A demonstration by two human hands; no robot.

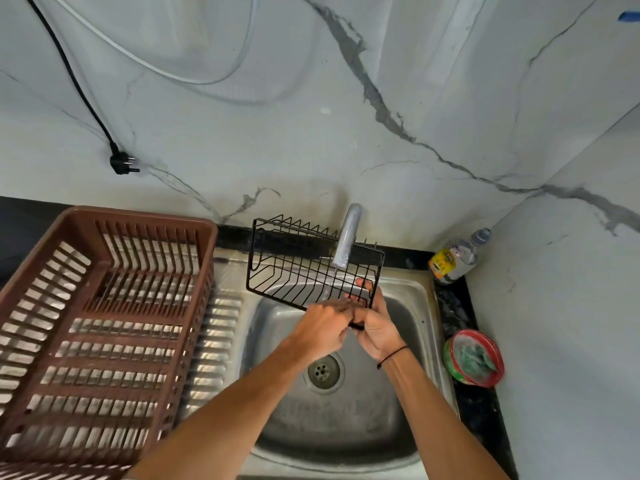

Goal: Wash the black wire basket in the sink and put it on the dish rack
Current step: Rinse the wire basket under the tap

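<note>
— Where's the black wire basket [304,268] just now?

— Over the sink [408,299], held up under the faucet [348,240]; it's tilted, its far rim behind the spout, and a thin stream of water runs down through the wires near its right corner.

— And your hands?

— My right hand [375,323] is curled round the basket's near right corner, thumb poking up through the wires; my left hand [323,325] is just beside it, fingers bent against the same lower edge — whether they pinch a wire or only rub it I can't tell, it's blurred.

— What's around the sink?

— Left of it, the brown dish rack [104,327] on the draining board; right of it, a red-rimmed tub [474,358] with a green scrubber inside; behind that, in the corner, a clear bottle [457,258] with a yellow label; well left of the faucet, a black plug [121,162] hangs on the marble wall.
</note>
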